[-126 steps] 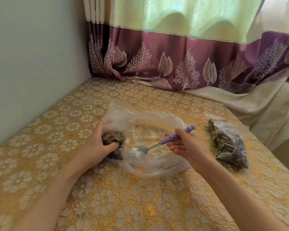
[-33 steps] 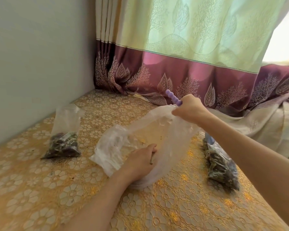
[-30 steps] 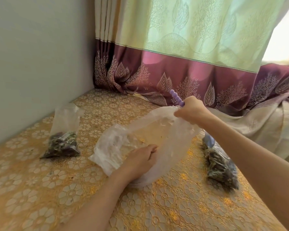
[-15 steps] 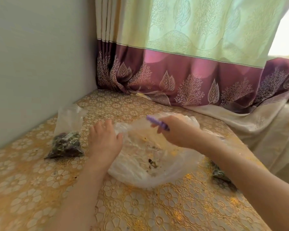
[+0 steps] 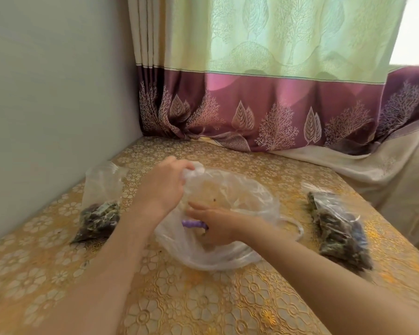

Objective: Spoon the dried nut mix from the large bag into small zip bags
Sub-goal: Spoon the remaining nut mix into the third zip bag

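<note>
We're near the end, by the look of it. The large bag (image 5: 218, 218) lies slack mid-table and looks almost empty: only a few dark crumbs visible through the plastic on its far side.

Left hand (image 5: 163, 187) pinches the bag's far-left rim, fingers curled round bunched plastic. Right hand (image 5: 215, 226) is down in the bag mouth with the purple spoon handle (image 5: 194, 224) tucked under the thumb side; fingers look fairly straight, and we can't tell how firmly it grips. Spoon bowl isn't visible.

Count:
- 1 large bag, centre.
- 2 small zip bags with dark mix. Left small bag (image 5: 99, 209) sits near the wall, roughly half filled, top standing loose and apparently unsealed. Right small bag (image 5: 338, 226) lies flat near the right table edge, fuller; seal state unclear.
- 1 spoon.
- No empty small bags in view.

Our judgement: bulk transfer is done, what's left is scraping the residue into a small bag and closing the left one. Both small bags sit well apart from the large bag on the gold patterned tablecloth (image 5: 203, 305).
</note>
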Demonstrator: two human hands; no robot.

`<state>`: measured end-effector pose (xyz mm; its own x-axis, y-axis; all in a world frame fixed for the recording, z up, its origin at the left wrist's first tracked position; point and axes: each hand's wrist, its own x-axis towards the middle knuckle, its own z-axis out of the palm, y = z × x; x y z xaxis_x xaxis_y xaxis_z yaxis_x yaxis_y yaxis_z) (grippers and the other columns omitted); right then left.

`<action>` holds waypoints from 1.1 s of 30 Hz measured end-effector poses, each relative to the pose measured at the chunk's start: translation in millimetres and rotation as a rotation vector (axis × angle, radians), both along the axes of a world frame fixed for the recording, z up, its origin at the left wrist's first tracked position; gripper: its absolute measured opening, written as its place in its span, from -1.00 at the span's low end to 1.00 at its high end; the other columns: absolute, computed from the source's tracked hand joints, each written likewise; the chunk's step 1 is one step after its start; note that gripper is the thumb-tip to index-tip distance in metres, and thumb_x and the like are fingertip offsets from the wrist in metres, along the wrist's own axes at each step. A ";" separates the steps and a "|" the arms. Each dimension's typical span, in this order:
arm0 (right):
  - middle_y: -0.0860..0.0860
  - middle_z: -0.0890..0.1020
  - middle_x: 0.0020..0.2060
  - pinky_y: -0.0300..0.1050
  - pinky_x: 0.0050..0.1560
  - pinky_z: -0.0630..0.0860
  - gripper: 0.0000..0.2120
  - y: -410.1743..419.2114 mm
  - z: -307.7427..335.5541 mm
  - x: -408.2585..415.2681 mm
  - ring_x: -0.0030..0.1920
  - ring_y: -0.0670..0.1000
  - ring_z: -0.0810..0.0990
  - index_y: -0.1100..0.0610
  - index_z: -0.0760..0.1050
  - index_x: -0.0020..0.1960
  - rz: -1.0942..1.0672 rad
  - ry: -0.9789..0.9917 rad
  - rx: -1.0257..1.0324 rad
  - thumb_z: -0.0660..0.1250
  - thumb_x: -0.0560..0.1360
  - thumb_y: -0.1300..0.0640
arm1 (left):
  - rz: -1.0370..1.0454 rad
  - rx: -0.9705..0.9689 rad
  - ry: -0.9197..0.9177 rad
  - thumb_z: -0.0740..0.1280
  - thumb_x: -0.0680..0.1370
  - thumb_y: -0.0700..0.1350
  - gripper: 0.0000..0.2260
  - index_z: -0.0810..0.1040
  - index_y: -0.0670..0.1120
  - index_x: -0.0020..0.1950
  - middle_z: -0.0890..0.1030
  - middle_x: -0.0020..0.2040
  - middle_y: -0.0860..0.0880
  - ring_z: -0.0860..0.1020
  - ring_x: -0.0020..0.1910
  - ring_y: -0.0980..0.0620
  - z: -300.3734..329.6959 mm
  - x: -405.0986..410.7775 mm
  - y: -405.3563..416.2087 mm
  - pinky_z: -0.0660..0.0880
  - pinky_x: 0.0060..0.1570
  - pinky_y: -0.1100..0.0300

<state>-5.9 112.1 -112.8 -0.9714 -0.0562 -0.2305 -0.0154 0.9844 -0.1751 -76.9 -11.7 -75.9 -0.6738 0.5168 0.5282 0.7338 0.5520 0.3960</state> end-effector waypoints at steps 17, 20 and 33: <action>0.00 0.48 -0.25 0.01 -0.11 0.42 -0.75 2.4 2.8 -2.4 -0.07 0.18 0.53 0.04 0.30 -0.28 -0.040 0.142 -0.061 0.11 0.55 0.26 | -0.077 0.000 0.122 0.29 0.51 -0.30 -0.73 0.63 0.00 0.08 0.55 0.03 -0.02 0.53 0.01 -0.09 21.9 3.0 13.7 0.47 -0.01 -0.04; -0.04 0.45 -0.27 -0.02 -0.16 0.39 -0.73 6.1 2.3 3.5 -0.13 0.15 0.51 0.09 0.27 -0.31 -0.067 0.156 -0.081 0.10 0.55 0.28 | -0.082 -0.006 0.146 0.28 0.52 -0.29 -0.73 0.62 0.02 0.08 0.55 0.03 0.00 0.53 -0.01 -0.08 20.8 6.1 12.1 0.48 -0.04 -0.04; -0.05 0.59 -0.10 -0.28 -0.09 0.54 -0.75 27.0 17.6 50.7 -0.14 -0.10 0.59 0.21 0.54 0.09 -0.164 0.375 -0.319 0.14 0.55 0.37 | 0.151 -0.105 0.237 0.33 0.49 -0.21 -0.73 0.58 -0.06 0.19 0.45 0.26 -0.13 0.39 0.24 -0.16 5.2 4.5 -17.9 0.37 0.18 -0.10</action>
<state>44.8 139.1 -95.1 -0.9859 0.0933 0.1390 0.0155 0.8776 -0.4792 -72.4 -29.6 -70.7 -0.6112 0.4807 0.6288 0.7057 0.6907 0.1580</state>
